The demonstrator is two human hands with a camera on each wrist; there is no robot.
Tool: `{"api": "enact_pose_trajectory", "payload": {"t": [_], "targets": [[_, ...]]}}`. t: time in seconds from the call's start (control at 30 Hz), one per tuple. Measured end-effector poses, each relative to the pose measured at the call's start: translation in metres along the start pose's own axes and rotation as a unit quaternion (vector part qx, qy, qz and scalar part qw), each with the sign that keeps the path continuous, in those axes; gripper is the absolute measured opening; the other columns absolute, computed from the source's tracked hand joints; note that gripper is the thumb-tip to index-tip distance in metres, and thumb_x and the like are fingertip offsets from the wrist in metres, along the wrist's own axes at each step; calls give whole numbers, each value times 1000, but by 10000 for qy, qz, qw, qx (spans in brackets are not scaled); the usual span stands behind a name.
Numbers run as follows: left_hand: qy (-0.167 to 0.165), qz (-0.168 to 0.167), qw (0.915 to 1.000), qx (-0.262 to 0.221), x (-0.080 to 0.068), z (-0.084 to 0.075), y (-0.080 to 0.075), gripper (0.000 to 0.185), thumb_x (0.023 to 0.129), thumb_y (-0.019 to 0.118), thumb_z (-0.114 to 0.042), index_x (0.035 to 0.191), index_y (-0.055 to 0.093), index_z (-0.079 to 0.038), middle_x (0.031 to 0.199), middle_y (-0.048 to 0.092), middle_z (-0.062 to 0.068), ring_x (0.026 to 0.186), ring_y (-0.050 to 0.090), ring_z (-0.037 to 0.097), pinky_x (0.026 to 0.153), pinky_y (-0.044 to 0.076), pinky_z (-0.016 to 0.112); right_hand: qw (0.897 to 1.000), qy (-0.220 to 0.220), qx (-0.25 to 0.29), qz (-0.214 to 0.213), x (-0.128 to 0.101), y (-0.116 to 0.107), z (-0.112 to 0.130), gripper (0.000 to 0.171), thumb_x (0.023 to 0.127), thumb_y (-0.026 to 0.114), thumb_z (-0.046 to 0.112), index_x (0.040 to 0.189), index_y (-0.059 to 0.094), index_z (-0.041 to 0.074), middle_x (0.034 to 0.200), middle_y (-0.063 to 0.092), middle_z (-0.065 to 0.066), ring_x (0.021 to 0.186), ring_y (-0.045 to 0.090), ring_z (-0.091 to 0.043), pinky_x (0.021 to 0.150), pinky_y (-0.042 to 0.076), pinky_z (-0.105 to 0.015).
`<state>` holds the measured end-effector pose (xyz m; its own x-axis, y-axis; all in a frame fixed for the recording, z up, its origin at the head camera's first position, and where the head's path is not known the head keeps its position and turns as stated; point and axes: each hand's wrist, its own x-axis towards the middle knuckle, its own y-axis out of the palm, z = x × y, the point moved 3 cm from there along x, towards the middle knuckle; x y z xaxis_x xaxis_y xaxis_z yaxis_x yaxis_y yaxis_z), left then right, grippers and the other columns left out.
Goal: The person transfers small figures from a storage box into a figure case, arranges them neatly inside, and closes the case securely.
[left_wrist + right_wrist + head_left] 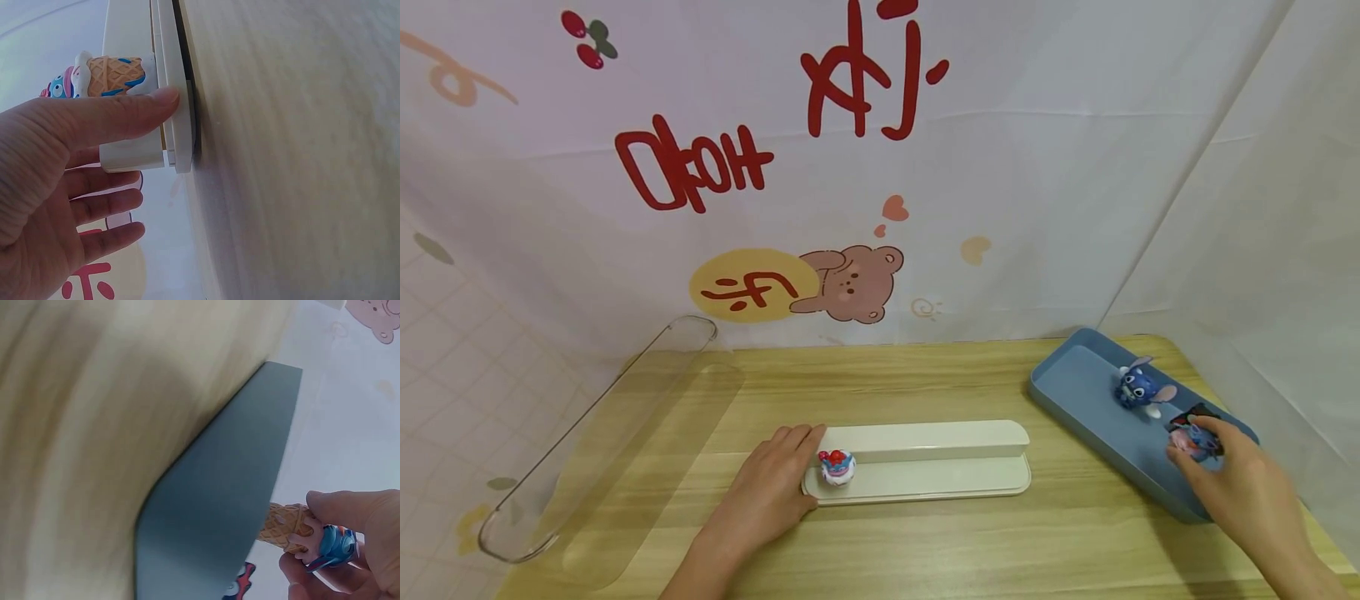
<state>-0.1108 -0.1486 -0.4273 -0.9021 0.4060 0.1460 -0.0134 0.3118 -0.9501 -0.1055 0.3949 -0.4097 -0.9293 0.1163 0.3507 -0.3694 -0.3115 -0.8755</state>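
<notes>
A cream two-step stand (940, 467) lies on the wooden table, with a small ice-cream-cone figure (837, 467) standing on its left end. My left hand (772, 487) rests against that left end; its thumb (125, 112) presses the stand's edge (178, 125) beside the cone figure (103, 75), fingers straight. At the right, my right hand (1232, 475) pinches a pink and blue cone figure (1193, 439) over the blue tray (1086, 400). The right wrist view shows the fingertips (350, 515) curled round that cone figure (306, 534). A blue long-eared figure (1138, 387) stands in the tray.
A clear plastic cover (602, 442) lies along the table's left side. A white cloth with red lettering and a bear (850, 287) hangs behind the table. A dark red item (1187, 414) lies in the tray beside my right hand.
</notes>
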Motion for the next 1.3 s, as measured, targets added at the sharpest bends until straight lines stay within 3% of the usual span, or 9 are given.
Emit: {"api": "enact_pose_trajectory", "payload": {"t": [0.1, 0.27, 0.37, 0.47, 0.53, 0.67, 0.77, 0.9, 1.3], "targets": [[-19, 23, 10000, 8, 0, 0, 0, 91, 65, 99, -10, 145, 56, 3, 134, 62, 11, 123, 57, 29, 101, 51, 50, 9999, -59, 83, -79, 0, -2, 5, 55, 82, 87, 11, 123, 61, -13, 109, 63, -41, 80, 64, -52, 56, 48, -54], [-17, 10, 10000, 8, -1, 0, 1, 92, 65, 99, -10, 145, 56, 3, 135, 62, 11, 124, 57, 29, 100, 51, 50, 9990, -198, 188, -358, 0, -6, 16, 52, 81, 88, 11, 123, 64, -10, 111, 64, -37, 86, 63, -49, 57, 43, -35], [-9, -12, 10000, -11, -1, 0, 1, 92, 64, 99, -9, 144, 56, 3, 135, 62, 12, 124, 57, 29, 99, 52, 50, 9970, -371, 243, -638, 0, -9, 23, 51, 78, 89, 8, 121, 67, -7, 106, 65, -32, 79, 62, -22, 53, 36, -23], [-9, -23, 10000, -30, -1, 0, 1, 92, 64, 99, -9, 144, 57, 3, 134, 62, 11, 124, 57, 29, 100, 51, 50, 9932, -600, 412, -905, 1, -11, 29, 52, 73, 90, 4, 120, 69, -4, 102, 67, -28, 79, 47, 8, 52, 34, -17], [-12, -20, 10000, -38, -1, 0, 1, 92, 64, 99, -9, 144, 56, 3, 134, 62, 11, 124, 57, 29, 100, 51, 50, 9907, -753, 515, -1008, 3, -11, 33, 53, 71, 90, 3, 120, 70, -3, 103, 68, -27, 82, 38, 17, 54, 33, -16], [-13, -17, 10000, -24, -1, 0, 2, 92, 64, 99, -9, 144, 56, 3, 135, 62, 11, 124, 57, 29, 100, 51, 50, 9869, -960, 635, -1131, 6, -10, 41, 55, 70, 91, 2, 121, 71, -2, 108, 69, -28, 84, 56, -9, 57, 36, -19], [-11, -25, 10000, -3, -1, 1, 2, 92, 64, 99, -10, 145, 56, 3, 135, 62, 11, 124, 57, 29, 100, 51, 49, 9879, -924, 695, -1037, 8, -9, 48, 55, 72, 91, 4, 123, 71, -3, 110, 69, -28, 86, 57, -10, 59, 37, -17], [-1, -51, 10000, 18, -1, 1, 2, 92, 64, 100, -10, 144, 57, 3, 134, 62, 10, 123, 57, 28, 100, 51, 49, 9899, -858, 765, -825, 10, -7, 57, 55, 74, 92, 8, 123, 70, -4, 109, 68, -27, 85, 40, 17, 60, 37, -10], [26, -81, 10000, 16, -1, 1, 1, 91, 63, 100, -10, 143, 57, 2, 133, 63, 10, 122, 58, 28, 99, 52, 48, 9830, -1158, 1065, -951, 13, -3, 88, 61, 69, 94, 5, 123, 68, -4, 103, 72, -21, 95, 41, 22, 74, 38, -2]]}}
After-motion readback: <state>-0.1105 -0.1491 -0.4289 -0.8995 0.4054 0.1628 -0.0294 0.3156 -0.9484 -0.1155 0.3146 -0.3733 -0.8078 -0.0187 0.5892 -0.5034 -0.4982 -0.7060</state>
